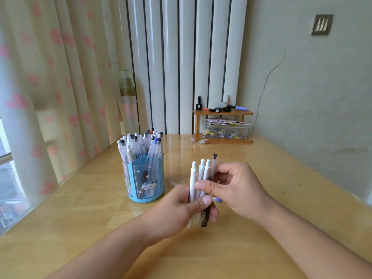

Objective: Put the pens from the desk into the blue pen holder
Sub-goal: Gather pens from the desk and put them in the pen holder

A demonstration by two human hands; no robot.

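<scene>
My left hand [181,206] grips a bundle of pens [201,178] upright above the worktop [261,248], thumb curled across the front of the barrels and fingers wrapped behind them. The bundle shows three white pens and one clear pen with a dark cap at the right; the tips poke out below my fist. My right hand [237,190] meets the bundle from the right, thumb laid across the front of the pens just above my left thumb, fingers curled round the far side, so it pinches the same pens. A pen with a blue end [218,199] lies on the worktop behind my hands, mostly hidden; I cannot tell how many more lie there.

The holder [146,178], blue and see-through with a cat picture on its front, stands on the worktop just left of the bundle and a little farther away, not touching my hands. It is already crowded with pens standing upright, white and clear ones with black, blue and red caps.

At the far edge, right of centre, a small wooden shelf [222,125] stands against the wall, with a clear box [225,131] of small bits on its lower level and little bottles on top. A curtain [50,77] with pink hearts hangs on the left.
</scene>
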